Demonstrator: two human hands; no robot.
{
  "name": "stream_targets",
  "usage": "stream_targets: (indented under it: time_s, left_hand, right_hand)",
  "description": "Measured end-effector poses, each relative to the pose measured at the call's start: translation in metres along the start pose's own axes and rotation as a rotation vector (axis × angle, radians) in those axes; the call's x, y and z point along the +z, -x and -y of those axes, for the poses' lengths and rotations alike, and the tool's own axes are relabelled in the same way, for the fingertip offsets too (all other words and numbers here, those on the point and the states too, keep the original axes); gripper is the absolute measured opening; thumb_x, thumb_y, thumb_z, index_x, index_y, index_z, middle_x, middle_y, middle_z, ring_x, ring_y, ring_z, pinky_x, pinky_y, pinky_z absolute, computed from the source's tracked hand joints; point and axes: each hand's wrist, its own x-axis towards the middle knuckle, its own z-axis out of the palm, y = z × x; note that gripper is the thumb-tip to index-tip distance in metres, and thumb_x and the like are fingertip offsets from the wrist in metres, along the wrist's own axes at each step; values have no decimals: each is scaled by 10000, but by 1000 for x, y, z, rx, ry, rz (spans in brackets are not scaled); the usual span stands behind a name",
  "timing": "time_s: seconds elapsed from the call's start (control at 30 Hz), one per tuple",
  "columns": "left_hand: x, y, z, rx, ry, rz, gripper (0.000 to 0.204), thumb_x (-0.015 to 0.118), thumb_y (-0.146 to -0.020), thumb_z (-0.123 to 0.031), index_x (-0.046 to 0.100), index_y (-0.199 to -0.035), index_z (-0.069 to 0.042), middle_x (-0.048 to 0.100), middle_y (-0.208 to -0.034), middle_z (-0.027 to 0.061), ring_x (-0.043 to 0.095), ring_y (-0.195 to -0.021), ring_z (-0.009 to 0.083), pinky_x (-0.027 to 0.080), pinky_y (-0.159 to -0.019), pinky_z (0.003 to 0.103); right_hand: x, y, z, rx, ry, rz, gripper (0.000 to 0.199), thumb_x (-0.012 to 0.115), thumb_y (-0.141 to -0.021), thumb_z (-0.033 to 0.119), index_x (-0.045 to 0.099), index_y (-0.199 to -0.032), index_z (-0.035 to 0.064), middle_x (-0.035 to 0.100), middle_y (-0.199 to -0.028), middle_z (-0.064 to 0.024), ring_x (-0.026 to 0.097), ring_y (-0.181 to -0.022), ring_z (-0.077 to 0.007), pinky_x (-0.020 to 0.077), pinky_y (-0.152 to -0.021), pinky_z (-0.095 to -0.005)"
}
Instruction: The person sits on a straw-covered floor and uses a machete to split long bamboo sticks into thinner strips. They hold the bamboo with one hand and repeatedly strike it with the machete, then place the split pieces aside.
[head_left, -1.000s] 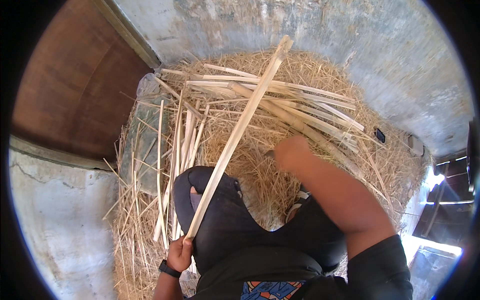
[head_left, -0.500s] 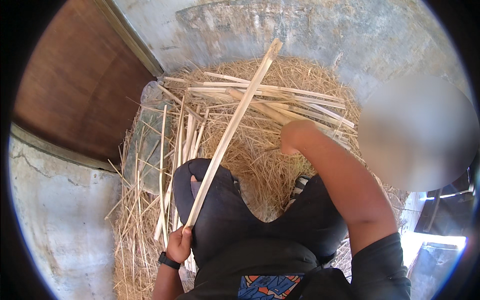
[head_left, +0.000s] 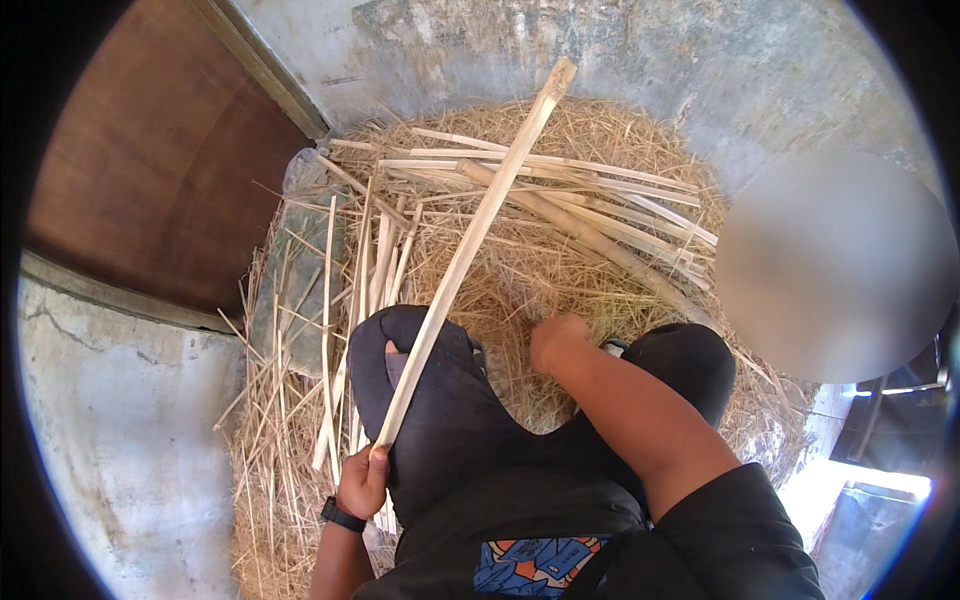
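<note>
the ground is a thick bed of dry straw [head_left: 560,270] heaped against a rough grey concrete wall [head_left: 640,60]. a brown wooden door [head_left: 150,170] stands at the upper left, with a concrete step [head_left: 120,440] below it. a loose pile of split pale cane strips [head_left: 590,205] lies across the far side of the straw, and thinner slivers [head_left: 340,300] lie along the left edge, partly over a grey sack [head_left: 300,270]. the person sits with both knees bent in dark trousers [head_left: 460,440].

the left hand [head_left: 362,485], a black watch [head_left: 342,516] on its wrist, is closed around the near end of a long flat cane strip [head_left: 470,250]. the strip rises from that grip, crosses over the left knee and slants up and to the right, its far end reaching over the pile toward the wall.

the right hand [head_left: 555,342] is curled into a loose fist low in the straw between the knees, well apart from the long strip; whether it grips anything cannot be told.
</note>
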Motion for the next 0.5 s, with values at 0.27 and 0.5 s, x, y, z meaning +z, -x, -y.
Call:
stream_targets:
  time_s: [0.27, 0.5]
  left_hand:
    - [4, 3, 15, 48, 46, -20, 482, 459, -1068, -411, 622, -911, 14, 520, -661, 1, 482, -629, 92, 416, -586, 290]
    - [10, 4, 19, 73, -12, -120, 491, 455, -1068, -415, 619, -900, 17, 528, -660, 9, 487, -630, 100, 416, -581, 304]
  right_hand:
    - [-60, 40, -74, -20, -222, 108, 383, 664, -870, 448, 744, -995, 95, 721, -916, -55, 662, -773, -195, 526, -669, -412]
    - [-129, 114, -155, 60, -417, -5, 457, 664, -886, 493, 685, -849, 38, 618, -687, -49, 526, -534, -140, 429, -512, -332]
